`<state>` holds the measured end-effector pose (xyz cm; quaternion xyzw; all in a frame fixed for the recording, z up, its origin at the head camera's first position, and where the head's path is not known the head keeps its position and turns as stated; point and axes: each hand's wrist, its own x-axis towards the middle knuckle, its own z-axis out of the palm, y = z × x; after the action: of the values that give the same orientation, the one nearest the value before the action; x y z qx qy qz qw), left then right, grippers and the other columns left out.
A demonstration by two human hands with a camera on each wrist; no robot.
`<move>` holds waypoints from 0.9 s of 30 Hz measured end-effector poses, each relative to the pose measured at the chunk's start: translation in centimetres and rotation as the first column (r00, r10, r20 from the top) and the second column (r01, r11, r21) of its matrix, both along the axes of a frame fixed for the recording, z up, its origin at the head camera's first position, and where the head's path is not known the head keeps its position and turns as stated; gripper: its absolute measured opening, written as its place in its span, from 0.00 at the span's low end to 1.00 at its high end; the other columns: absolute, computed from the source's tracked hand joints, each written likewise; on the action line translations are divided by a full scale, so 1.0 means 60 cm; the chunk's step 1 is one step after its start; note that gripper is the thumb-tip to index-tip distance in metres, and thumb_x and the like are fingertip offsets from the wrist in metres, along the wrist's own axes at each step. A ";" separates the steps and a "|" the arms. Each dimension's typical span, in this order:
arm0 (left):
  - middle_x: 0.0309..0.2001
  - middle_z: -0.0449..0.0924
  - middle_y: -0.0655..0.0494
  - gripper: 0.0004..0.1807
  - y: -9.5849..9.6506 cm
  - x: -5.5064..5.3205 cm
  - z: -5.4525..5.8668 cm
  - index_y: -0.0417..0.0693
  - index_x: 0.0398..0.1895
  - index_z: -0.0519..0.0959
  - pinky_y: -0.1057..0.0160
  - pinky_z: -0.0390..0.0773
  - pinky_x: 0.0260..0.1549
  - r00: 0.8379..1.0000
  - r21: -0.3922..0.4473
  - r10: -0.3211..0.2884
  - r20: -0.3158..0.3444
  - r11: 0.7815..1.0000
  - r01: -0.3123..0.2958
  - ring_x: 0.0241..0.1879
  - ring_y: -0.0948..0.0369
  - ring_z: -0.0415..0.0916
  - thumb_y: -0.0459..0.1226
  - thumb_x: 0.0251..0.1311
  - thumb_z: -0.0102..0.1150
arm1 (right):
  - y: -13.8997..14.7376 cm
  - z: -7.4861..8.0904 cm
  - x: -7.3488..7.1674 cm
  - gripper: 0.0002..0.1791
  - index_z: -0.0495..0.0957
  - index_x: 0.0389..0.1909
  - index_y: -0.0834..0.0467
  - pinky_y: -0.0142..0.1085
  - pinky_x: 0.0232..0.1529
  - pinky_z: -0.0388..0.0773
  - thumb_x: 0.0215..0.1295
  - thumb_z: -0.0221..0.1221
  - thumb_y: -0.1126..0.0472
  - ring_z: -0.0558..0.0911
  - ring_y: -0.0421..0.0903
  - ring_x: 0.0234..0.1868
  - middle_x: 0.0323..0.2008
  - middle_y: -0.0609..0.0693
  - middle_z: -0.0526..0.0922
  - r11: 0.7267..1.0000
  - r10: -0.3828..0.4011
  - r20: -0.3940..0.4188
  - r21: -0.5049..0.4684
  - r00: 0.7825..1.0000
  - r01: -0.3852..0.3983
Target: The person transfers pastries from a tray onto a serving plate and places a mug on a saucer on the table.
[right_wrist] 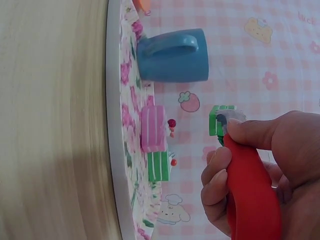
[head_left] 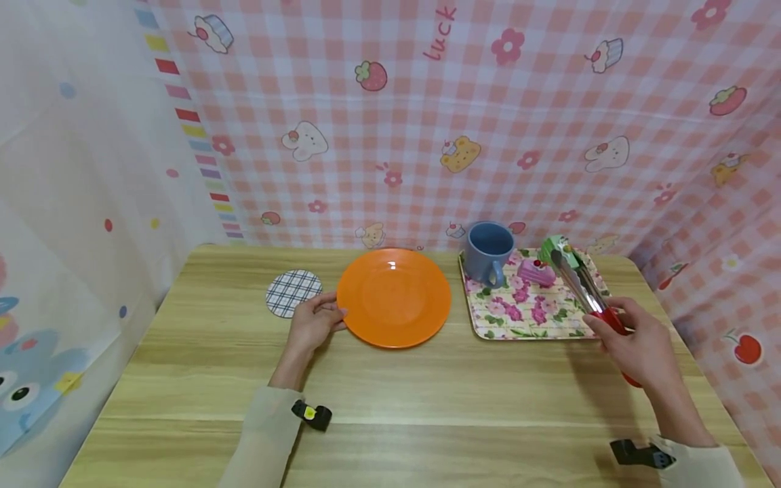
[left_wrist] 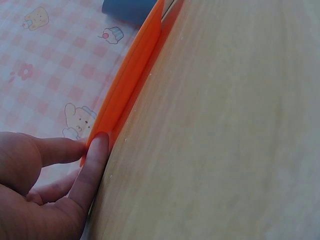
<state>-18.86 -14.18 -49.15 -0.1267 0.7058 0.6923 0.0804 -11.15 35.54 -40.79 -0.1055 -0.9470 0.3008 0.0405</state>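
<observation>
My left hand [head_left: 314, 325] pinches the near-left rim of an orange plate [head_left: 394, 298] on the table; the left wrist view shows thumb and finger on the rim. My right hand [head_left: 637, 342] grips red-handled metal tongs [right_wrist: 252, 195] over the floral tray [head_left: 506, 325]. Between the tong tips is a green toy cake slice [right_wrist: 214, 122], held up above the tray. A pink cake slice [right_wrist: 154, 129] with a red berry sits on the tray, beside another green slice [right_wrist: 159, 166]. In the head view the green slices overlap behind the tongs.
A blue mug [head_left: 488, 251] stands at the tray's back left corner, handle toward the front. A round checked coaster [head_left: 293, 293] lies left of the plate. Behind the wooden table [head_left: 390, 434] hangs a pink checked cloth [head_left: 403, 122].
</observation>
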 end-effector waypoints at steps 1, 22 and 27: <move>0.44 0.79 0.44 0.24 0.000 0.000 0.000 0.36 0.67 0.74 0.64 0.91 0.41 1.000 0.000 0.000 0.001 1.000 0.000 0.34 0.63 0.83 0.26 0.67 0.61 | -0.002 0.000 0.000 0.35 0.70 0.67 0.59 0.34 0.21 0.78 0.71 0.60 0.39 0.84 0.45 0.27 0.46 0.71 0.83 1.000 0.003 -0.001 -0.002 1.000 -0.003; 0.43 0.80 0.45 0.23 0.000 -0.001 -0.001 0.37 0.66 0.74 0.62 0.91 0.42 1.000 -0.002 0.006 0.001 1.000 -0.006 0.34 0.63 0.83 0.26 0.68 0.60 | -0.044 0.016 -0.002 0.31 0.71 0.66 0.55 0.33 0.20 0.74 0.72 0.60 0.40 0.81 0.45 0.25 0.35 0.60 0.84 0.997 0.070 -0.059 -0.010 0.996 -0.071; 0.45 0.80 0.45 0.24 0.000 0.000 0.003 0.37 0.67 0.74 0.62 0.91 0.42 1.000 -0.005 0.001 0.005 1.000 -0.001 0.35 0.63 0.83 0.26 0.68 0.60 | -0.056 0.019 -0.007 0.33 0.70 0.69 0.54 0.33 0.23 0.78 0.72 0.59 0.39 0.82 0.47 0.29 0.44 0.64 0.83 0.996 0.078 -0.027 -0.045 0.997 -0.080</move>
<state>-18.89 -14.19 -48.99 -0.1289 0.7071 0.6904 0.0817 -11.55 32.18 -39.66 -0.0651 -0.9426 0.3254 0.0381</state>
